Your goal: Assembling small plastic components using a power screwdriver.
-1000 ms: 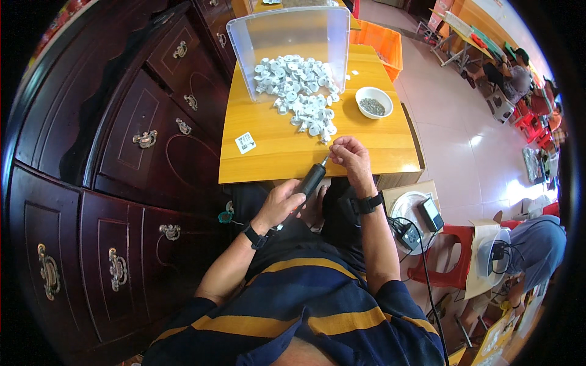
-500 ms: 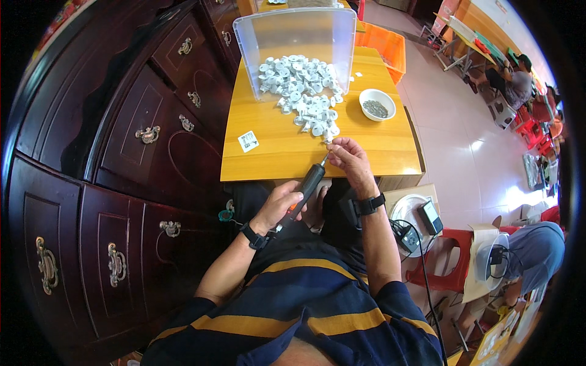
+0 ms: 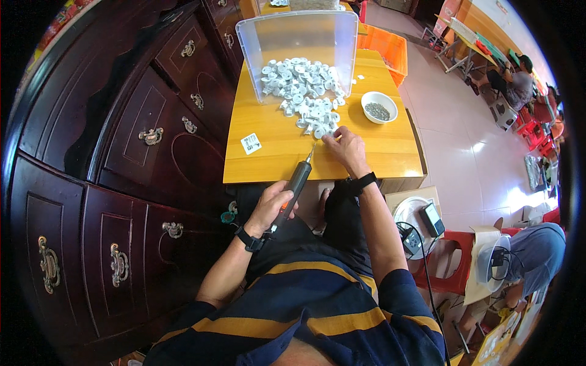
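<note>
Black electric screwdriver (image 3: 295, 186) sits gripped in left hand (image 3: 269, 204), fingers wrapped round its body, tip angled up over the wooden table (image 3: 366, 155) edge twd right hand (image 3: 347, 146). Right hand rests on table, fingers curled at edge of the white plastic parts pile (image 3: 302, 91); what it pinches, can't tell. White bowl (image 3: 379, 107) of small dark bits nearby, clear bin (image 3: 299, 36) behind pile.

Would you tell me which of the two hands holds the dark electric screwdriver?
The left hand grips the dark electric screwdriver by its body; the right hand rests on the yellow wooden table beside the pile of small white plastic parts.
</note>
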`<state>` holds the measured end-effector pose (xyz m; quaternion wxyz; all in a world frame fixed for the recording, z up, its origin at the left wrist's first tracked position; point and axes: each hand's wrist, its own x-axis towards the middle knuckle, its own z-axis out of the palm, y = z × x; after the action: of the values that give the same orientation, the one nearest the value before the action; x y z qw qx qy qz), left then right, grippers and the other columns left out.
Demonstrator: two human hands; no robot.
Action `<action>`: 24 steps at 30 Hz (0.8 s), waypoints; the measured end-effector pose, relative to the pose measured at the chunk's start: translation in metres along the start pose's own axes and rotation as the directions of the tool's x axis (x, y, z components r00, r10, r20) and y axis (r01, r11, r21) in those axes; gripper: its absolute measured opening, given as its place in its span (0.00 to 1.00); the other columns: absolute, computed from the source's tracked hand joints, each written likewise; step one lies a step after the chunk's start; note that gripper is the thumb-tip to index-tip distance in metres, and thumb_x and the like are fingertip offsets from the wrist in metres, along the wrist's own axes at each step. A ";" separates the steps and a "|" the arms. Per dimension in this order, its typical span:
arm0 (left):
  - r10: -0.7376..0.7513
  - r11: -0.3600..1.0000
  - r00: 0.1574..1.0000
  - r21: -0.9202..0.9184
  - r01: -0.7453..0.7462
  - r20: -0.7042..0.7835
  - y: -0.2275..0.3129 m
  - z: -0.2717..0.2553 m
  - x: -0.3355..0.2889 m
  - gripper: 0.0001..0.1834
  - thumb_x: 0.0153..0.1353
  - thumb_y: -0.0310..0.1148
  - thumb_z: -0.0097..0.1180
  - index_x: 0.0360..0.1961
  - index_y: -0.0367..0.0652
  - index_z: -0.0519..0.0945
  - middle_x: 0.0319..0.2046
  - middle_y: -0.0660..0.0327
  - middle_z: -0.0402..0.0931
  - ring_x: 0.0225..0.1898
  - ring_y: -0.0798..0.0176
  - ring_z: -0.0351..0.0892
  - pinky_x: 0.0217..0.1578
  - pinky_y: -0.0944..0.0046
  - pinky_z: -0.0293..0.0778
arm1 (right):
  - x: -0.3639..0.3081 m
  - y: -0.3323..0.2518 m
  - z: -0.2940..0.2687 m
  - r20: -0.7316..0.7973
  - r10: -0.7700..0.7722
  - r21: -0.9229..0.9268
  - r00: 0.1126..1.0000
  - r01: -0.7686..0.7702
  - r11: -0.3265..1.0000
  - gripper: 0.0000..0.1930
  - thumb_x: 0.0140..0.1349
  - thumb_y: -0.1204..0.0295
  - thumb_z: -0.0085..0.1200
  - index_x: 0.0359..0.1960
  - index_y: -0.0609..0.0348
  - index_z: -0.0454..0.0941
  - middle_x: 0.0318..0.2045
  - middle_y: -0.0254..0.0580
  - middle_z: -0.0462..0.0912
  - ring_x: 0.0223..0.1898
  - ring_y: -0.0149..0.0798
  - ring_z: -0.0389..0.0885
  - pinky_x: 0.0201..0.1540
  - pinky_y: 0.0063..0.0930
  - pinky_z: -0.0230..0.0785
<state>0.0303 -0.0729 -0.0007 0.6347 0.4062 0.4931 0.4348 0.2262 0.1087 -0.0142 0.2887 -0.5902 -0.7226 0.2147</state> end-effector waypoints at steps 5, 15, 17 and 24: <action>-0.010 0.999 1.000 0.035 0.010 0.002 0.001 0.001 -0.001 0.15 0.65 0.36 0.47 0.46 0.36 0.73 0.26 0.62 0.75 0.23 0.71 0.76 0.26 0.72 0.75 | 0.001 0.009 -0.007 0.160 0.020 0.189 0.987 -0.051 0.981 0.16 0.57 0.60 0.58 0.39 0.59 0.81 0.26 0.51 0.82 0.31 0.46 0.83 0.37 0.37 0.75; -0.022 0.988 0.999 0.154 0.016 0.043 0.000 0.016 0.009 0.17 0.66 0.35 0.48 0.50 0.35 0.72 0.28 0.62 0.76 0.26 0.72 0.76 0.27 0.72 0.75 | -0.025 0.034 -0.007 0.207 0.051 0.755 0.977 -0.193 0.626 0.11 0.60 0.78 0.54 0.45 0.61 0.77 0.29 0.35 0.79 0.29 0.27 0.79 0.33 0.19 0.72; -0.035 0.983 0.998 0.180 0.027 0.043 0.002 0.020 0.012 0.18 0.66 0.37 0.48 0.49 0.34 0.72 0.27 0.62 0.76 0.25 0.72 0.76 0.27 0.73 0.75 | -0.029 0.029 -0.010 0.204 0.048 0.749 0.978 -0.187 0.636 0.11 0.60 0.78 0.54 0.45 0.62 0.77 0.29 0.35 0.79 0.29 0.27 0.79 0.33 0.19 0.72; -0.021 0.987 1.000 0.158 0.021 -0.001 0.002 0.026 0.015 0.18 0.64 0.38 0.51 0.47 0.34 0.75 0.25 0.63 0.75 0.21 0.72 0.75 0.24 0.71 0.73 | -0.032 0.036 -0.002 0.195 0.051 0.756 0.980 -0.183 0.628 0.10 0.64 0.76 0.53 0.45 0.63 0.78 0.29 0.36 0.82 0.29 0.26 0.78 0.34 0.18 0.73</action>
<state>0.0572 -0.0602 0.0021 0.6051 0.4501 0.5302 0.3874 0.2580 0.0849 -0.0414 0.4410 -0.4379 -0.5422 0.5655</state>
